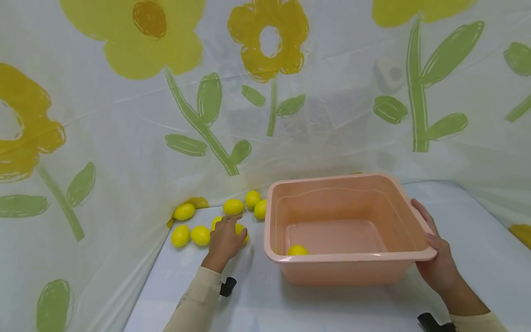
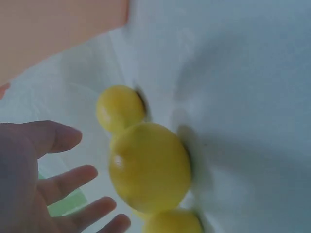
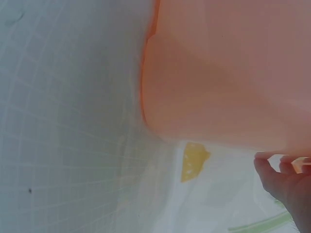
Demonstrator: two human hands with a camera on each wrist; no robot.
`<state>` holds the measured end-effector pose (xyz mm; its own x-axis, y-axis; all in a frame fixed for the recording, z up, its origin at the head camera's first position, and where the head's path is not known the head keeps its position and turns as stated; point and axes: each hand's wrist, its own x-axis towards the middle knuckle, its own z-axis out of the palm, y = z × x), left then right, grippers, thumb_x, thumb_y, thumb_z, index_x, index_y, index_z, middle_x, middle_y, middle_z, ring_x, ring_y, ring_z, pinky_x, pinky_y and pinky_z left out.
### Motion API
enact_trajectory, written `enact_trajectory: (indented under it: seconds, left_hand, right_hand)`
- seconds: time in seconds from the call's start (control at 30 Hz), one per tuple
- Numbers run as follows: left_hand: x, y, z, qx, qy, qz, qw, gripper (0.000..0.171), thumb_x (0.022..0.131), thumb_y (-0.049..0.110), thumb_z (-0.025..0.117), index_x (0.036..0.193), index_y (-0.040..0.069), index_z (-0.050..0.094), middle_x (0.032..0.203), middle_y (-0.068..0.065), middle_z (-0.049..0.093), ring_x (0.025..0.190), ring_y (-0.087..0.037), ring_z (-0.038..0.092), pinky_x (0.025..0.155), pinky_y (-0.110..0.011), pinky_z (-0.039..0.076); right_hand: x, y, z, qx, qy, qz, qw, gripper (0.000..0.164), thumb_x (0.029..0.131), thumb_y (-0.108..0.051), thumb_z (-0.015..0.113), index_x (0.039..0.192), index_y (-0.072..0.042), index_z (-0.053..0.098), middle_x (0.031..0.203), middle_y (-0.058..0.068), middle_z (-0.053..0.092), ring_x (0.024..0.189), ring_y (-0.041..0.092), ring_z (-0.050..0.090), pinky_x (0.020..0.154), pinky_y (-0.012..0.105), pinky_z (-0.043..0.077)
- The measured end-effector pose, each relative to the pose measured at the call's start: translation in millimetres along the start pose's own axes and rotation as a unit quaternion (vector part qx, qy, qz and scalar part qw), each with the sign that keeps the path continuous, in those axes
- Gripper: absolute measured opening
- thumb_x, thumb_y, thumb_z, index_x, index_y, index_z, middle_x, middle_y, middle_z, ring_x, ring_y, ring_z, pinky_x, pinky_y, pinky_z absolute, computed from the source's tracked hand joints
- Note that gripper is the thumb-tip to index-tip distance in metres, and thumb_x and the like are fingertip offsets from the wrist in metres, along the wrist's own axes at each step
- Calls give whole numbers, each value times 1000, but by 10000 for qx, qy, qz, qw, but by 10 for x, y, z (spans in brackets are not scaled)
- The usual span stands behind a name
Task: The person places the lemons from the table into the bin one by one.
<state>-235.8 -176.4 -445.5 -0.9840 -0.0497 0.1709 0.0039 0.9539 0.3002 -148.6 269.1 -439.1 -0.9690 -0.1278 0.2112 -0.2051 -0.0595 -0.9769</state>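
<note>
The left hand (image 1: 226,237), fingers spread, hovers beside yellow lemons (image 2: 149,167); the right hand (image 1: 438,260) grips the pink basin (image 1: 340,272).

Kinda looks like a makeshift curtained-off booth, tbh; can't tell if it's in a home or a studio. There's a flat white table (image 1: 332,309), and a thin, creased whitish sheet (image 1: 332,115) printed with big yellow flowers (image 1: 166,41) and green leaves (image 1: 209,99) hangs behind the table and down both its sides.
</note>
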Motion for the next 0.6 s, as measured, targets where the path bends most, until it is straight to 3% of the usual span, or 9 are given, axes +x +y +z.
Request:
enact_trajectory:
  seconds: [0.2, 0.6]
  left_hand:
    - [-25, -73, 41, 289, -558, -25, 9980, 49, 84, 36, 61, 129, 19, 53, 134, -11, 48, 118, -34, 46, 92, -60, 37]
    - [-42, -139, 114, 293, -555, 253, 9977, 55, 75, 30, 72, 126, 20, 53, 129, -12, 49, 101, -30, 59, 85, -54, 45]
  right_hand:
    - [-5, -31, 18, 99, -83, -122, 9998, 58, 91, -29, 15, 146, -36, -2, 153, -9, 0, 130, 5, 23, 86, 11, 37]
    - [4, 5, 13, -17, 50, -11, 10000, 58, 91, -30, 18, 146, -39, 1, 153, -10, 0, 130, 8, 21, 84, 10, 39]
